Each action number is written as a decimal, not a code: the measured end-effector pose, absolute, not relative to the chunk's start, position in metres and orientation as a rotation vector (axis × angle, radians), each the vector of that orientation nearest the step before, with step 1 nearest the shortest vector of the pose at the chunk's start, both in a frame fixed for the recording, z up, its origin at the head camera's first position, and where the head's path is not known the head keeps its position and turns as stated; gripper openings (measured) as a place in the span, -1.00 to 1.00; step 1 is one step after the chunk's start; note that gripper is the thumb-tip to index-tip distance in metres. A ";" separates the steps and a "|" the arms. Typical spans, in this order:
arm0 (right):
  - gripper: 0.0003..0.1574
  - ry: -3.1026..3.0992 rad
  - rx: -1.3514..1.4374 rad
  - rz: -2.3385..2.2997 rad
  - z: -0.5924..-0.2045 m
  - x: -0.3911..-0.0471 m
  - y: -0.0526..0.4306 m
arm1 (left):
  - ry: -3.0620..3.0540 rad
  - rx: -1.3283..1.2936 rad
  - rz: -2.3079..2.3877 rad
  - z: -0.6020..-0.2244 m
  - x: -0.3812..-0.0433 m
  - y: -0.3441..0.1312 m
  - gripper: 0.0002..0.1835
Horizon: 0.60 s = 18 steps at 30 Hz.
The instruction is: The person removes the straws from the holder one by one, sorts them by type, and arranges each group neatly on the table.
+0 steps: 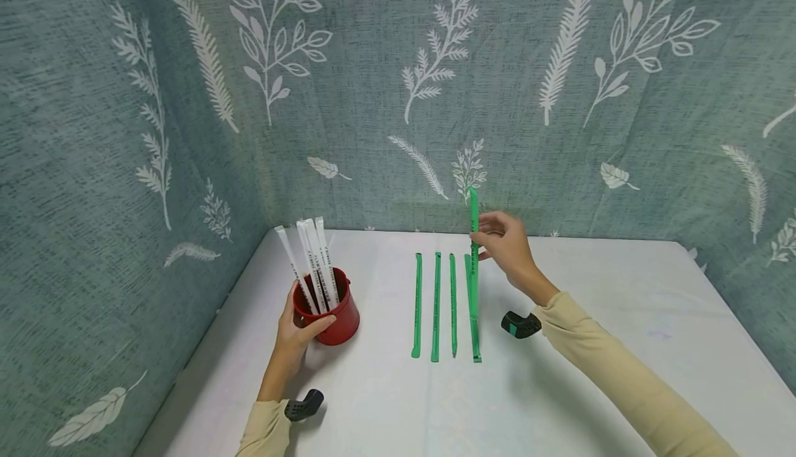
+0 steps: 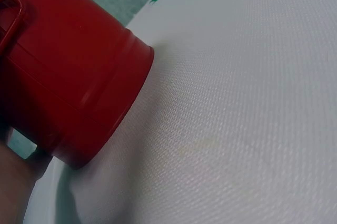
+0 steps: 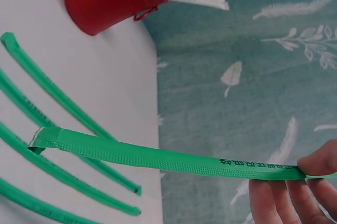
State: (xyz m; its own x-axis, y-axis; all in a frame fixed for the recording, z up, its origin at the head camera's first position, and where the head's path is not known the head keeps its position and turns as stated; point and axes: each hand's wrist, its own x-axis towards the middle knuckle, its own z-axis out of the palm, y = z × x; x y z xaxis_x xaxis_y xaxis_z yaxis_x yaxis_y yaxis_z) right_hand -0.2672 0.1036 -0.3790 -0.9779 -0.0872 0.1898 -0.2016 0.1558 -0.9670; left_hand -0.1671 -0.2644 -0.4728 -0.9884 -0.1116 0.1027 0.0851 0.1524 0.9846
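My left hand (image 1: 291,338) grips a small red metal bucket (image 1: 343,325) from its near left side, thumb across the front. Several white paper-wrapped straws (image 1: 317,263) with dark print lean inside it. In the left wrist view the bucket (image 2: 79,71) is tilted in the picture, its base at the tabletop. My right hand (image 1: 502,239) pinches a green wrapped straw (image 1: 475,270) between thumb and fingers near its upper end. In the right wrist view this straw (image 3: 147,158) extends from the fingertips over other green wrapped straws (image 3: 58,95), which lie on the table.
The green straws (image 1: 436,305) lie roughly parallel, in a row right of the bucket. A white-covered table (image 1: 622,346) meets a grey-green leaf-patterned cloth (image 1: 373,97) at the back and sides. Black devices (image 1: 521,325) sit at both wrists.
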 end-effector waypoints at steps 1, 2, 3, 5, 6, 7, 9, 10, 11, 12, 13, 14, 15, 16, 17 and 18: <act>-0.56 -2.330 0.277 1.962 -0.381 -0.268 0.105 | -2.267 0.026 -1.951 -0.470 -0.166 -0.263 -0.02; -0.56 -2.342 0.257 1.959 -0.383 -0.268 0.106 | -2.268 0.026 -1.949 -0.467 -0.165 -0.261 -0.02; -0.56 -2.353 0.237 1.958 -0.386 -0.269 0.107 | -2.268 0.029 -1.951 -0.466 -0.164 -0.261 -0.02; -0.56 -2.377 0.198 1.956 -0.390 -0.270 0.109 | -2.269 0.030 -1.950 -0.465 -0.163 -0.261 -0.02; -0.56 -2.388 0.180 1.951 -0.392 -0.271 0.111 | -2.270 0.029 -1.946 -0.465 -0.163 -0.261 -0.02; -0.56 -2.398 0.160 1.948 -0.394 -0.272 0.112 | -2.271 0.028 -1.944 -0.464 -0.163 -0.260 -0.02; -0.56 -2.408 0.135 1.950 -0.398 -0.273 0.114 | -2.276 0.028 -1.941 -0.464 -0.162 -0.260 -0.02; -0.56 -2.414 0.127 1.949 -0.400 -0.274 0.115 | -2.277 0.030 -1.941 -0.464 -0.162 -0.260 -0.02; -0.56 -2.419 0.118 1.951 -0.402 -0.274 0.116 | -2.279 0.033 -1.940 -0.464 -0.162 -0.260 -0.02; -0.56 -2.426 0.111 1.952 -0.404 -0.274 0.118 | -2.279 0.034 -1.941 -0.464 -0.163 -0.261 -0.02; -0.56 -2.435 0.102 1.956 -0.406 -0.274 0.119 | -2.278 0.035 -1.944 -0.464 -0.163 -0.261 -0.02; -0.55 -2.443 0.093 1.961 -0.407 -0.274 0.120 | -2.279 0.032 -1.942 -0.465 -0.163 -0.261 -0.02; -0.55 -2.458 0.080 1.958 -0.409 -0.274 0.121 | -2.277 0.033 -1.945 -0.468 -0.165 -0.263 -0.01; -0.55 -2.473 0.059 1.961 -0.411 -0.275 0.121 | -2.273 0.031 -1.950 -0.472 -0.167 -0.265 -0.01; -0.55 -2.486 0.039 1.965 -0.413 -0.275 0.122 | -2.267 0.030 -1.955 -0.476 -0.169 -0.266 -0.01; -0.54 -2.501 0.020 1.964 -0.415 -0.276 0.123 | -2.262 0.029 -1.957 -0.481 -0.171 -0.268 0.00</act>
State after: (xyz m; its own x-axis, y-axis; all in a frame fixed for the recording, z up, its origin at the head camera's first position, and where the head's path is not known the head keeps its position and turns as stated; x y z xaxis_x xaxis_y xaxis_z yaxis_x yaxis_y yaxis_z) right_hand -0.2758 0.1230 -0.4147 -0.9992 -0.0337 -0.0230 0.0144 0.2373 -0.9713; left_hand -0.1712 -0.2685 -0.4806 -0.9886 -0.1122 0.1008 0.0836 0.1485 0.9854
